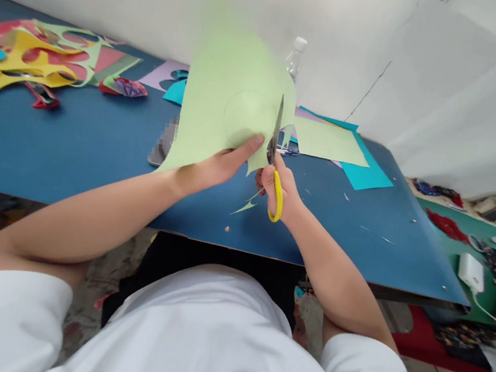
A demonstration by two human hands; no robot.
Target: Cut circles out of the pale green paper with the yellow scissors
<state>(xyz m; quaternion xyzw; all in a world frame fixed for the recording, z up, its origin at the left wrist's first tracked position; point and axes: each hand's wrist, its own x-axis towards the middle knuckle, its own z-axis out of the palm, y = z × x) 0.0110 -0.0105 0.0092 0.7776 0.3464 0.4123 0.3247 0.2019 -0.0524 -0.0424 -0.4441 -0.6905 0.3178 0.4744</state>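
Observation:
A large sheet of light green paper (227, 77) is held up over the table, with a faint circle outlined on it. My left hand (233, 159) grips its lower edge, thumb in front and the other fingers hidden behind. In my right hand (283, 185) is a pair of scissors (277, 196) with yellow handles, its blades pointing up at the sheet's right side. A cut strip of the paper hangs right of the blades. Below my hands, a thin green paper scrap (245, 207) lies on the blue table (103, 158).
Paper offcuts (38, 58) and a red-handled tool (42, 96) lie at the left. A phone-like object (163, 145) is partly behind the sheet. A clear bottle (293, 59) stands by the wall. Green and blue sheets (333, 141) lie right. A white adapter (471, 272) sits on a green table.

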